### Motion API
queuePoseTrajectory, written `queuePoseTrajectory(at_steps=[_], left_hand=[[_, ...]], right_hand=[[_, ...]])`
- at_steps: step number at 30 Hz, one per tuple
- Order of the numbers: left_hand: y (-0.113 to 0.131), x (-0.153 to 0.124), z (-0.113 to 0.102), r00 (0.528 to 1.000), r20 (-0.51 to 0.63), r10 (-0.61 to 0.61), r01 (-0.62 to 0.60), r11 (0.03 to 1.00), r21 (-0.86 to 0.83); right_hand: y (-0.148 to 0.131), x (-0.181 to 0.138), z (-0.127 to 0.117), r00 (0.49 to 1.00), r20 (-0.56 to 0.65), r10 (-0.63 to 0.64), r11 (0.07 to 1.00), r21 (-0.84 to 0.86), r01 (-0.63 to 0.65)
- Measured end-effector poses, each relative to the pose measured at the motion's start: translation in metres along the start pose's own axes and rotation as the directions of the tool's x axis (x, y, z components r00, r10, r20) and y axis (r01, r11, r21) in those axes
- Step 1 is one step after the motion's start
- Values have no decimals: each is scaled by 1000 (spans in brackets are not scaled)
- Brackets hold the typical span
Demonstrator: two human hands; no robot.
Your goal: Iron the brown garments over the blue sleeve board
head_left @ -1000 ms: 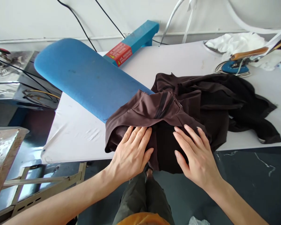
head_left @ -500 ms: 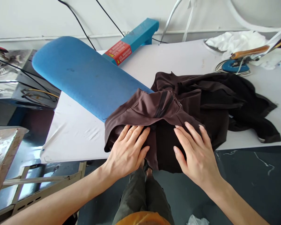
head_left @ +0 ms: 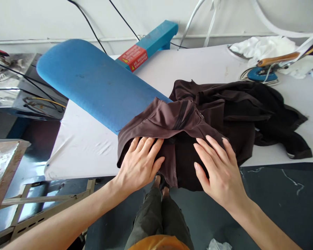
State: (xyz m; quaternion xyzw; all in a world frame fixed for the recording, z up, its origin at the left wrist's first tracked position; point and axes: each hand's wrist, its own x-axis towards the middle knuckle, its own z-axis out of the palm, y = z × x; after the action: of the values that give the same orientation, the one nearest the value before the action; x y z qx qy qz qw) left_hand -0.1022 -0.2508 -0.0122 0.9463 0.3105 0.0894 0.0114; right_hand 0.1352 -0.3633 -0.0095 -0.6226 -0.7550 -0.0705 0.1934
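Observation:
A dark brown garment point(head_left: 211, 111) with a black zip lies bunched on the white padded table point(head_left: 193, 66), its near part hanging over the front edge. My left hand point(head_left: 139, 163) lies flat on the garment's left front, fingers stretched out. My right hand point(head_left: 219, 170) rests flat on the darker middle panel, fingers spread. Neither hand grips the cloth. The garment's left end is pulled over the tip of the blue padded sleeve board point(head_left: 94, 83).
An iron with a wooden handle point(head_left: 268, 67) sits on its rest at the back right, beside crumpled white cloth point(head_left: 266, 47). Black cables and white hoses run along the wall. A metal frame point(head_left: 41, 205) and foil-covered surface stand at the left. My legs are below the table edge.
My left hand has slid a little to the left and nearer along the garment's front. My right hand has stayed almost still.

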Motion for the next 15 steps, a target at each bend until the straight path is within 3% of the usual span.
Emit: queuePoseTrajectory(at_steps=[3, 7, 15], left_hand=[[0, 0, 1, 1000, -11, 15, -15, 1000, 8], [-1, -1, 1, 1000, 2, 0, 0, 1000, -17], [-5, -4, 5, 1000, 22, -15, 16, 998, -59]], right_hand=[[-4, 5, -2, 996, -40, -75, 996, 53, 77], [-9, 14, 1, 988, 0, -153, 981, 119, 152], [-11, 13, 9, 995, 103, 14, 1000, -16, -12]])
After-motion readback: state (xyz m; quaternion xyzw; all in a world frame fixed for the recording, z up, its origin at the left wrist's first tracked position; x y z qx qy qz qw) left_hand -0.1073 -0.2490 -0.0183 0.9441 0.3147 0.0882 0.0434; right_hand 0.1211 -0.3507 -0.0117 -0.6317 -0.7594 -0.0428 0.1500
